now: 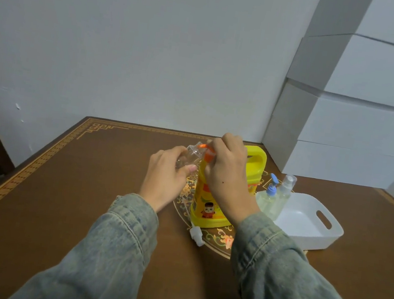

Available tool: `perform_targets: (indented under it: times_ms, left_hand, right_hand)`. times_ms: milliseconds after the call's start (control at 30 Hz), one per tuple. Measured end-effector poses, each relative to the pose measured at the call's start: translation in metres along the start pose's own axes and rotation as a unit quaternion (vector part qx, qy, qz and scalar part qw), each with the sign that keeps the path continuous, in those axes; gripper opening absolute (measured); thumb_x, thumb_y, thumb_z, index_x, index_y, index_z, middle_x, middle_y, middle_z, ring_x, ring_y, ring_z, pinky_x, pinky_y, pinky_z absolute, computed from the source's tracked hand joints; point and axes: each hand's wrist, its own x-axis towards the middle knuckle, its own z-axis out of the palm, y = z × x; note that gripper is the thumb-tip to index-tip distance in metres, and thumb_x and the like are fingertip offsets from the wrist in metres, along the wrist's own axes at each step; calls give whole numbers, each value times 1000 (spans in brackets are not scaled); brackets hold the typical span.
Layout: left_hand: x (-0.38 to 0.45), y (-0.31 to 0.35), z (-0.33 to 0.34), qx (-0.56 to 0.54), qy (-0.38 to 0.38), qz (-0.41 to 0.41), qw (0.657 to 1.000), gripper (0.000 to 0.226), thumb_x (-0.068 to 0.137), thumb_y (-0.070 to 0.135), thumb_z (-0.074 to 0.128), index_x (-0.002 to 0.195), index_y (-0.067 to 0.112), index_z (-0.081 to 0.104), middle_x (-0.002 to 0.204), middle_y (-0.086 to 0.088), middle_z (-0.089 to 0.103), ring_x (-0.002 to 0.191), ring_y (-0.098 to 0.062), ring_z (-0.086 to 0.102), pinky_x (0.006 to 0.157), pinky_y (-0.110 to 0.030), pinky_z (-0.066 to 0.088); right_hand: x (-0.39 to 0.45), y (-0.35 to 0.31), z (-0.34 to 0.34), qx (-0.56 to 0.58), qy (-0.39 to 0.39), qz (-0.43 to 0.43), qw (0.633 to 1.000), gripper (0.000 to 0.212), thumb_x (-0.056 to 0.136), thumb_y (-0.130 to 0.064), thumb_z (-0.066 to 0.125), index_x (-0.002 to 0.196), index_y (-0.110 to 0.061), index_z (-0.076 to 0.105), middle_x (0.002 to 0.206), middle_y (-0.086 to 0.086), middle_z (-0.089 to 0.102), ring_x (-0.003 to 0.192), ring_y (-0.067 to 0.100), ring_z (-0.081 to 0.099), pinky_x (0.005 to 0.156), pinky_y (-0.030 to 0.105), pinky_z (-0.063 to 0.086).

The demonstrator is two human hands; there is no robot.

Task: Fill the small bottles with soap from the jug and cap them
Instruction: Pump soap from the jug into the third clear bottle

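A yellow soap jug (pixel 212 201) with a handle stands upright in the middle of the brown table. My right hand (pixel 227 175) sits on its orange pump head (pixel 207 150) at the top. My left hand (pixel 166 178) holds a small clear bottle (pixel 190 157), tilted with its mouth right at the pump's nozzle. A white pump cap (pixel 197 235) lies on the table in front of the jug. Two filled, capped small bottles stand right of the jug: one with a blue pump (pixel 269 198), one clear spray bottle (pixel 285 192).
A white plastic basket (pixel 314 236) with a handle slot sits at the right of the table (pixel 60 207). Stacked white boxes (pixel 358 124) rise at the back right. A white wall stands behind the table.
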Motion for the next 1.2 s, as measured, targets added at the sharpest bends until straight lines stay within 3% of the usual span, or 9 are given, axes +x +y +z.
perform_targets:
  times_ms: [267,433,600,733,933,1067,1200]
  left_hand:
    - [10,10,-10,5,13,24,1000,34,84,28,70,114,13,65,106,-5,71,103,-26,63,95,-40,47]
    - [-3,2,2,6,9,1,1000,42,85,27,69,123,9,61,117,-9,69,112,-28,59,99,-37,43]
    - [4,15,-7,4,19,1,1000,42,84,24,71,122,9,63,116,-9,70,110,-24,63,95,-26,39]
    - [8,11,-7,13,25,10,1000,39,83,25,72,118,10,65,111,-10,72,106,-26,65,94,-31,44]
    - [-1,-1,2,13,7,-10,1000,45,84,29,70,124,10,61,117,-11,69,114,-32,59,100,-40,43]
    - [10,5,-5,3,20,8,1000,44,83,29,71,122,11,63,112,-10,71,109,-30,62,98,-40,45]
    - [6,0,3,14,18,3,1000,46,84,30,70,124,10,61,115,-10,70,110,-30,61,99,-40,45]
  right_hand:
    - [16,-4,-10,-3,-7,27,1000,16,65,1,60,79,-6,63,82,10,54,79,30,51,69,39,39]
    - [-6,-5,-3,-19,-15,14,1000,24,65,-12,42,78,-8,61,83,8,54,78,29,49,64,38,35]
    - [23,-6,-11,10,-26,32,999,21,67,-18,44,68,-6,61,74,11,54,72,33,54,62,38,42]
    - [27,-4,-7,14,-21,39,999,6,62,-9,59,66,-6,61,71,11,54,70,34,56,60,37,38]
    - [7,-5,-3,2,-10,9,1000,18,71,-17,43,67,-7,58,74,11,53,71,32,52,62,35,32]
    - [24,-1,-9,33,-17,51,998,12,66,-2,61,75,-3,69,77,12,56,75,34,55,67,37,43]
    - [10,1,-6,26,-8,28,999,17,60,2,63,75,-4,66,77,11,55,74,33,54,65,34,37]
